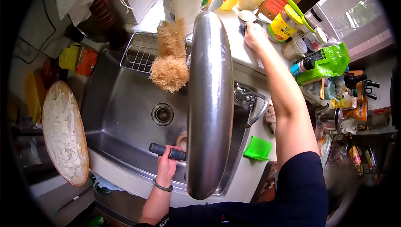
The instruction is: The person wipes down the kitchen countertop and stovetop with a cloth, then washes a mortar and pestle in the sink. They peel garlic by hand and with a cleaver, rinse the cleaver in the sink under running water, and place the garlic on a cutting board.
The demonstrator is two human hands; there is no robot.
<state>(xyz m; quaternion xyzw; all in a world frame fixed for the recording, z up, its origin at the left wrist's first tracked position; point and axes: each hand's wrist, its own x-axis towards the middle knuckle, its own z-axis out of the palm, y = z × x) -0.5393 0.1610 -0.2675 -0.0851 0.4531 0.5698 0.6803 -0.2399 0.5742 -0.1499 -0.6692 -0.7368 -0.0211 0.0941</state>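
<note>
In the head view, gripping the black cylindrical handle [178,155] of a wide silver metal pan [210,106] with the left hand [166,161], fingers wrapped round it. Holding the pan on edge above the grey steel sink [121,97], near a tan fibrous loofah [169,60]. Reaching to a small dark-grey crumpled item [242,28] at the white ledge [239,47] with the right hand [255,36], fingers curled; cannot tell whether grasping or merely touching.
</note>
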